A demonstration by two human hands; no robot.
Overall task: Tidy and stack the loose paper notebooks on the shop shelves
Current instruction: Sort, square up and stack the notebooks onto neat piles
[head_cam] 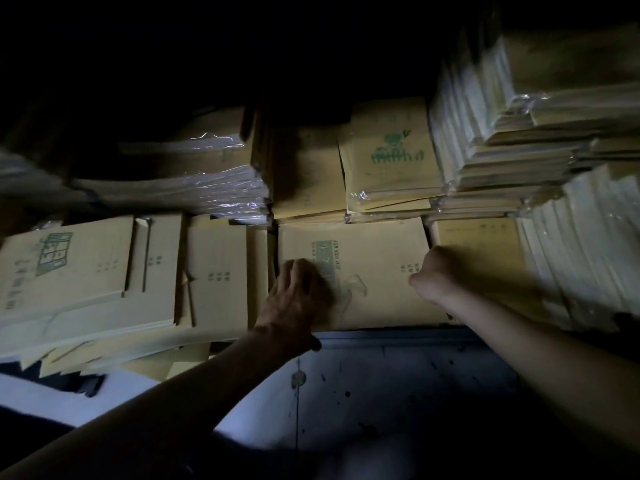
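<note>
Several stacks of brown paper notebooks fill the dim shelf (388,336), and many are sealed in clear plastic wrap. In the middle of the frame lies the centre stack (377,282), its top cover printed with a green block and small characters.

The left hand (298,292) rests on the left part of that cover, released, with its fingers laid flat and spread. The right hand (433,271) is at the right edge of the same stack, clenched on it; its fingers curl down into the narrow gap beside the next stack (478,244) and are hidden there.

At the left of the frame sits a left stack (69,271) bearing a green drawing, with loose notebooks (214,271) lying unevenly between it and the centre stack. Below them, at the lower left, slipped notebooks (104,355) jut over the shelf edge at angles.

Behind, in the upper left, is a wrapped bundle (194,181). Just above the centre stack is a wrapped pack (388,161) with a green plant print. At the upper right rises a tall wrapped pile (502,133), its white page edges showing. Under the shelf edge is a pale panel (381,393) with dark specks.
</note>
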